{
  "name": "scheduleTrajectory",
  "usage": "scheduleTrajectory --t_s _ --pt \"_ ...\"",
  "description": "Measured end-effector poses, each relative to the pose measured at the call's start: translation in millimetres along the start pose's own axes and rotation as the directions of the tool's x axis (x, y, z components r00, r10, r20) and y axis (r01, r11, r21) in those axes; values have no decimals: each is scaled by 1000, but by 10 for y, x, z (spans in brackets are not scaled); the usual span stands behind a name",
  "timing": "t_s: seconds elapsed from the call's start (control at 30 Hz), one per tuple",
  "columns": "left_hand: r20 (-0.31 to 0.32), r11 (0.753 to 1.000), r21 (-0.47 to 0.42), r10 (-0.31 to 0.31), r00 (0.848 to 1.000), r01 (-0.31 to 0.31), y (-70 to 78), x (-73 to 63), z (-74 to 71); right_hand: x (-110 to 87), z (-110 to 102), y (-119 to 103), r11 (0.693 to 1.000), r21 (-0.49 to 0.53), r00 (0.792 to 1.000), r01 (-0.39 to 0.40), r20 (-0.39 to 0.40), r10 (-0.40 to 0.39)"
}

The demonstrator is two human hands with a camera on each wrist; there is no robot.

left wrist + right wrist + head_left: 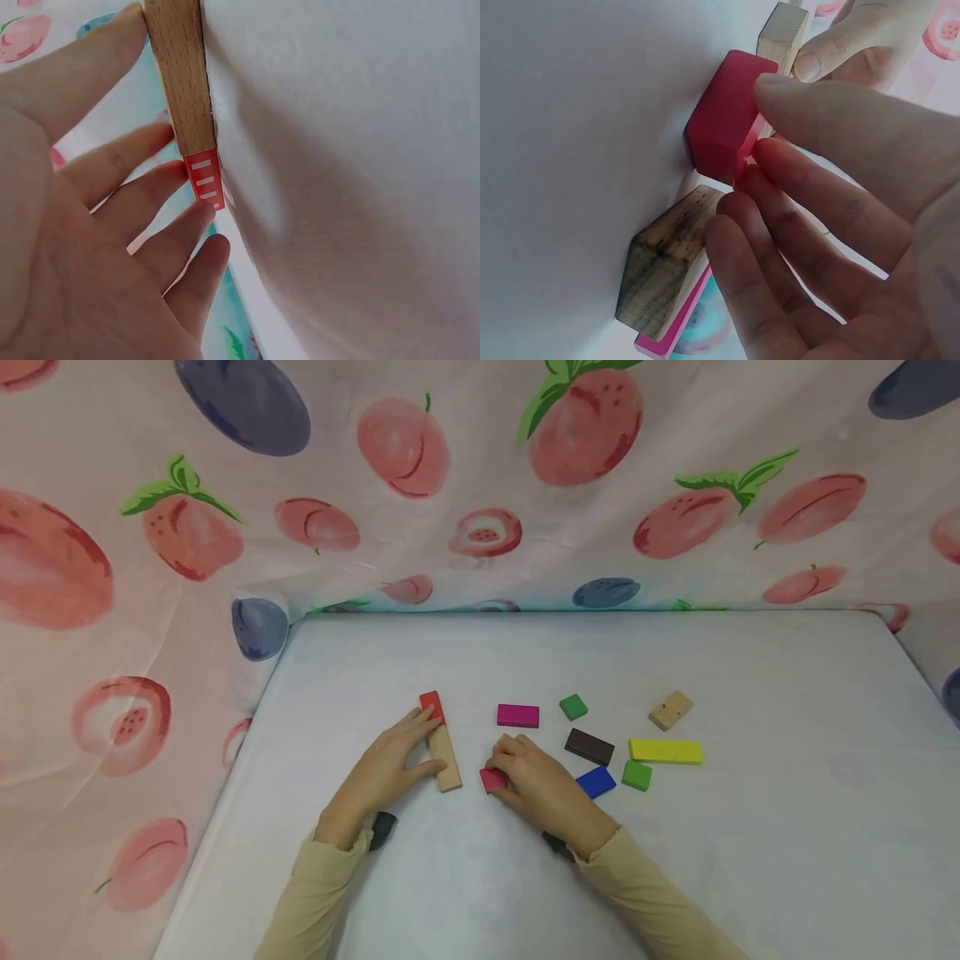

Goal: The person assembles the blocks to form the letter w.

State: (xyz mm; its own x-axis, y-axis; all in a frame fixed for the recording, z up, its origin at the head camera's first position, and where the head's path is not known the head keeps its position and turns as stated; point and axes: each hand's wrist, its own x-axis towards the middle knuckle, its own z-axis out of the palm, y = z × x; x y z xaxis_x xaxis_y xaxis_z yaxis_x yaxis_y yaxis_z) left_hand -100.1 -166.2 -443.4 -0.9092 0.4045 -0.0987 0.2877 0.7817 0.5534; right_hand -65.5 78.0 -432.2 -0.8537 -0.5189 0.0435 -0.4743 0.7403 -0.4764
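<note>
My left hand (386, 767) lies along a long plain wooden block (445, 760) and a shorter red block (432, 703) set end to end with it. Fairly straight fingers and thumb touch their sides; white stripes mark the red block in the left wrist view. My right hand (536, 777) pinches a crimson block (724, 120) between thumb and index finger, low over the table. Its other fingers rest against a wooden block (667, 255) with a dark, rough end, mostly hidden by the hand in the head view.
Beyond the right hand lies a magenta block (517, 716). To its right are a green block (573, 707), a dark brown block (589, 747), a blue block (596, 782), a yellow block (666, 752), a lighter green block (637, 775) and a wooden block (671, 710).
</note>
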Motion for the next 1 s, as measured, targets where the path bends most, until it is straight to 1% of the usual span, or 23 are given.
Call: scheduleTrajectory --t_s 0.2,0.53,0.8,0.87,1.0 --pt "-4 1000 20 -16 1000 16 11 3 -12 11 18 -5 1000 -2 1000 10 -1 -10" --pt "-26 1000 14 -20 999 20 12 -4 -8 26 37 -57 1000 10 1000 27 6 -27" --pt "-35 1000 -3 -10 999 9 15 13 3 25 74 -82 998 -7 998 62 -31 -63" --pt "-41 1000 -6 -11 999 10 14 15 7 25 84 -87 998 1 998 61 -32 -61" --pt "-41 1000 -12 -13 999 13 14 15 18 14 89 -106 999 45 1000 29 6 -29"
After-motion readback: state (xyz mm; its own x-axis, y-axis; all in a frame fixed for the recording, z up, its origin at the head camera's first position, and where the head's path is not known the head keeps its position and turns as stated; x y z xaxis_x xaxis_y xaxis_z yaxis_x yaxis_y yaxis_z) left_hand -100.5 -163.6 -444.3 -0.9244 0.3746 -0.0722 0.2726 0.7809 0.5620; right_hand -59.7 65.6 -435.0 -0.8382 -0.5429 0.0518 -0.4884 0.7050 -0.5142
